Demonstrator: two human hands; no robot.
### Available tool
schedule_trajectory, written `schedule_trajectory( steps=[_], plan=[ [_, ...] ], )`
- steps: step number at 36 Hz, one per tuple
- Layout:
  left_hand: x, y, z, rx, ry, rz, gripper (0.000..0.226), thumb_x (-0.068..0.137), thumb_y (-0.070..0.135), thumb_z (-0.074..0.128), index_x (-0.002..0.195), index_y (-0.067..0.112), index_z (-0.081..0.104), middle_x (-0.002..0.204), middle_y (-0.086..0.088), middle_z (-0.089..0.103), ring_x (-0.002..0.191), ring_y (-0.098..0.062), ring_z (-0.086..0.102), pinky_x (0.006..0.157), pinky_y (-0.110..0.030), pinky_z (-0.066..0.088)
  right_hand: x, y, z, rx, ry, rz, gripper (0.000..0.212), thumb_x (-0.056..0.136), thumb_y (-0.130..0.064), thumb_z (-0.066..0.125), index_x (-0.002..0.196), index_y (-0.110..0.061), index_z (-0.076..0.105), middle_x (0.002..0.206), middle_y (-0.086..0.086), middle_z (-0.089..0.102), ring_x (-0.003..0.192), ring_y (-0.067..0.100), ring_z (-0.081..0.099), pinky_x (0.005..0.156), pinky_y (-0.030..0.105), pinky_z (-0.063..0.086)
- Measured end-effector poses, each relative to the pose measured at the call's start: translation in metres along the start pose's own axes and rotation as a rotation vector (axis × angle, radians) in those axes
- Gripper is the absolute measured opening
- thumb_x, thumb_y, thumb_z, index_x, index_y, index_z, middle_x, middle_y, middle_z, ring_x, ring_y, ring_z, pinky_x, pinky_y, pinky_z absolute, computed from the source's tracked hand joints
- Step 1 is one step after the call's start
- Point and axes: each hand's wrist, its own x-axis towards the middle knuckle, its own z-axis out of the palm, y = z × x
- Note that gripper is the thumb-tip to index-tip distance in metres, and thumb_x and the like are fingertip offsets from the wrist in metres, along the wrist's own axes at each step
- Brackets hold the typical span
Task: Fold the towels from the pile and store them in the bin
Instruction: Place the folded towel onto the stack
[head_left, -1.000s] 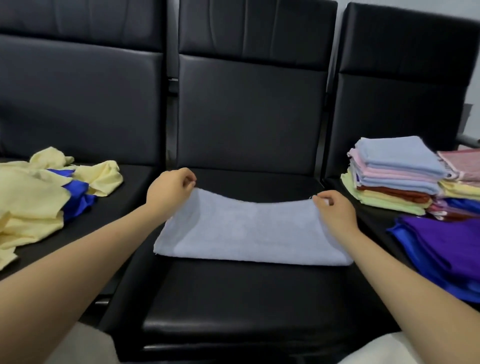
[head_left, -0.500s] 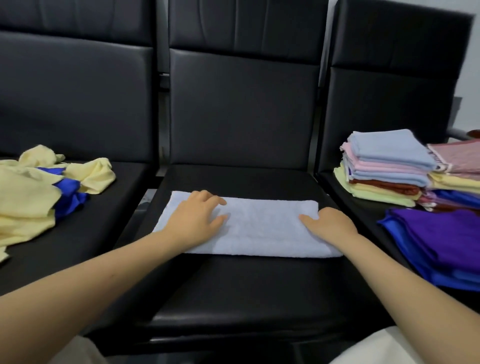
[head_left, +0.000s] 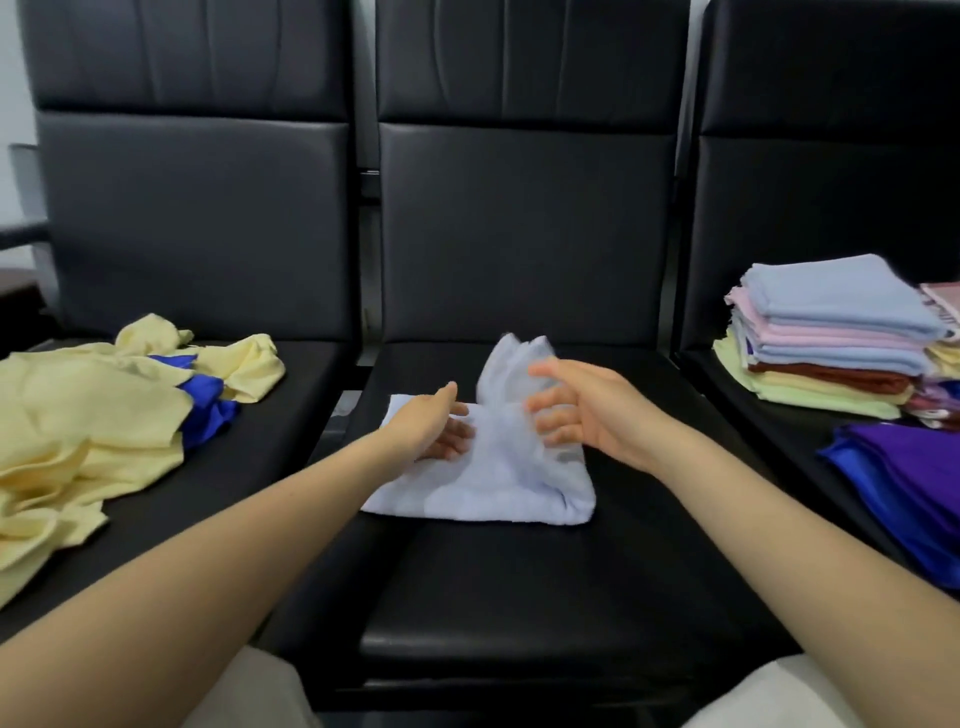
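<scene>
On the middle seat (head_left: 519, 587) of a row of black padded chairs lies the pale blue towel (head_left: 483, 483), already doubled into a strip and now partway through a crosswise fold. Its right end stands lifted off the cushion, blurred with motion, while the left part lies flat. The left hand (head_left: 434, 426) lies on the flat half, fingers (head_left: 457, 434) straight and slightly apart, pressing the cloth down near where the crease should form. The right hand (head_left: 576, 410) is at the raised flap with its fingers spread and lightly bent against the cloth; whether the thumb actually pinches the edge I cannot tell through the blur.

On the left seat sits the loose pile of unfolded towels (head_left: 88, 431), mostly pale yellow with a royal blue one (head_left: 208, 402) tucked among them. On the right seat rises a neat stack of folded towels (head_left: 831, 338) in blue, pink, rust and yellow-green, with purple and blue cloths (head_left: 914, 478) in front. No bin is in view.

The step in hand seems to be the second fold. The next move likely calls for carrying the raised end over the left hand's line, matching the edges, slipping that hand out and smoothing the top; the soft terry may sag or skew if released early.
</scene>
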Motion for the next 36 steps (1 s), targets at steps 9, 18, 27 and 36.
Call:
schedule_trajectory(
  steps=[9, 18, 27, 36],
  plan=[
    [0.004, -0.001, 0.018, 0.229, 0.03, -0.021, 0.036, 0.091, 0.039, 0.061, 0.11, 0.01, 0.053, 0.094, -0.001, 0.06, 0.088, -0.018, 0.06, 0.075, -0.028, 0.048, 0.011, 0.051, -0.033, -0.925, 0.233, -0.028, 0.029, 0.089, -0.042, 0.063, 0.11, -0.024, 0.057, 0.091, -0.004, 0.061, 0.078, 0.012, 0.061, 0.062, 0.028, 0.049],
    [0.0, 0.015, 0.014, 0.262, 0.093, 0.131, 0.025, 0.092, 0.021, 0.056, 0.107, 0.003, 0.064, 0.1, -0.011, 0.064, 0.086, -0.024, 0.062, 0.077, -0.033, 0.051, 0.01, 0.043, -0.027, -0.851, 0.103, 0.066, 0.043, 0.089, -0.043, 0.061, 0.103, -0.002, 0.066, 0.074, 0.002, 0.061, 0.059, 0.014, 0.052, 0.048, 0.024, 0.041],
    [-0.016, 0.013, -0.042, 0.481, 0.173, 0.16, 0.02, 0.092, 0.025, 0.055, 0.089, 0.006, 0.059, 0.088, -0.008, 0.063, 0.083, -0.022, 0.063, 0.074, -0.036, 0.052, 0.023, 0.033, 0.024, -0.964, 0.12, -0.008, 0.044, 0.086, -0.051, 0.061, 0.115, -0.018, 0.053, 0.105, -0.003, 0.061, 0.088, 0.015, 0.061, 0.078, 0.035, 0.052],
    [-0.022, -0.014, -0.064, 0.856, 0.263, 0.051, 0.031, 0.09, 0.036, 0.059, 0.073, 0.016, 0.043, 0.083, -0.001, 0.055, 0.068, -0.013, 0.05, 0.055, -0.027, 0.037, 0.029, 0.047, 0.036, -0.866, 0.147, 0.137, 0.051, 0.081, -0.063, 0.057, 0.084, -0.012, 0.06, 0.075, 0.001, 0.065, 0.062, 0.017, 0.061, 0.058, 0.028, 0.047]
  ],
)
